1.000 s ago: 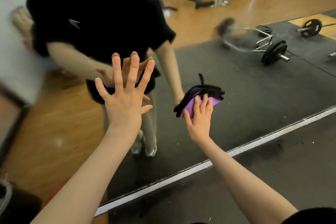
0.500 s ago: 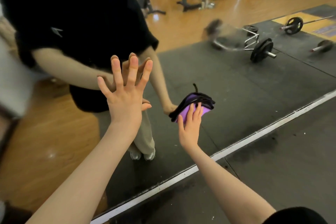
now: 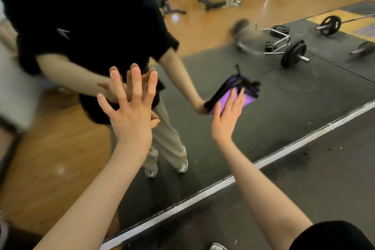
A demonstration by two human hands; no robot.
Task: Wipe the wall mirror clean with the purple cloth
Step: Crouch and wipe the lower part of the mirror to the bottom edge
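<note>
My right hand point(image 3: 227, 115), fingers straight, presses the purple cloth point(image 3: 235, 95) on the wall mirror point(image 3: 304, 107), seemingly shifted rightward; its blurred folds hide detail.

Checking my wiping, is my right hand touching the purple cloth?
Touching. The head view shows the right hand laid flat on the purple cloth, no gap.

The right hand point(image 3: 227, 119) with the purple cloth point(image 3: 236, 92) has moved on the wall mirror point(image 3: 304, 95): first down and left, then a little to the right again, it seems, because the camera moved too
</note>
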